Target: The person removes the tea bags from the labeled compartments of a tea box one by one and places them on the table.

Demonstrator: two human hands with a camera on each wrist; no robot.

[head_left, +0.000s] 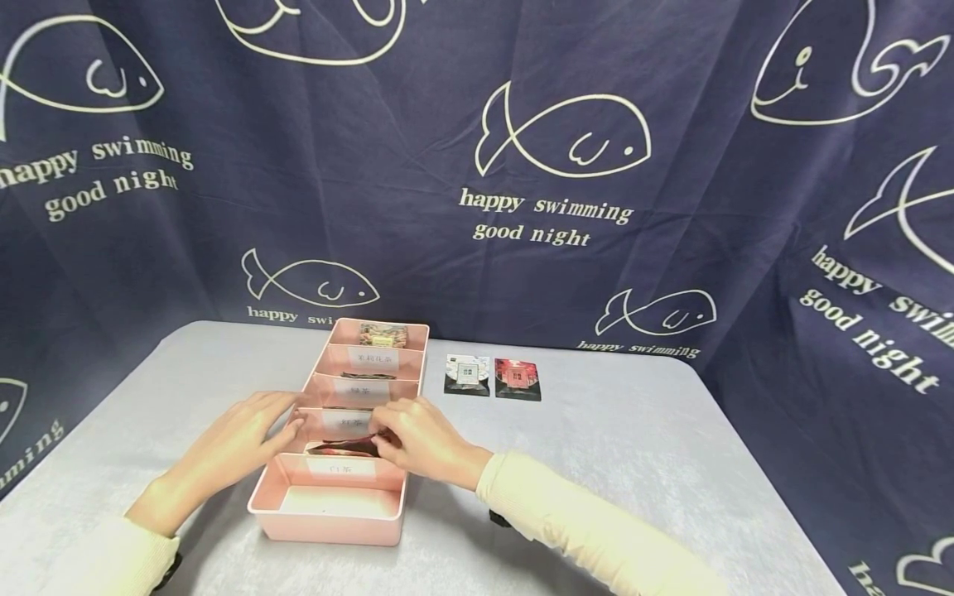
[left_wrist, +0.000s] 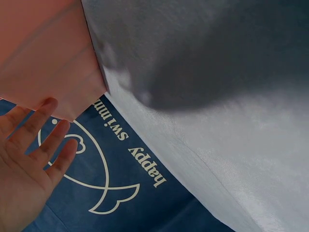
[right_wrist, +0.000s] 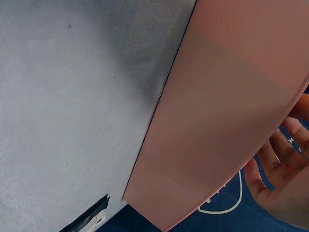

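A long pink divided box [head_left: 328, 527] holds tea packets in several of its compartments, with paper labels on the dividers. In the second compartment from the front lies a red and dark tea packet [head_left: 343, 448]. My right hand [head_left: 426, 439] reaches over the box's right rim with curled fingers and pinches the packet's right end; its fingertips are partly hidden. Along the left rim, my left hand [head_left: 246, 434] rests with relaxed fingers and holds nothing. In the left wrist view, fingers [left_wrist: 41, 128] of that hand spread beside the pink wall.
A white and black tea packet [head_left: 467, 375] and a red and black one [head_left: 517, 379] lie flat on the grey table [head_left: 619, 447], right of the box. Another packet [head_left: 383, 335] sits in the rear compartment. Behind the table hangs a dark blue curtain [head_left: 417, 207] with fish drawings.
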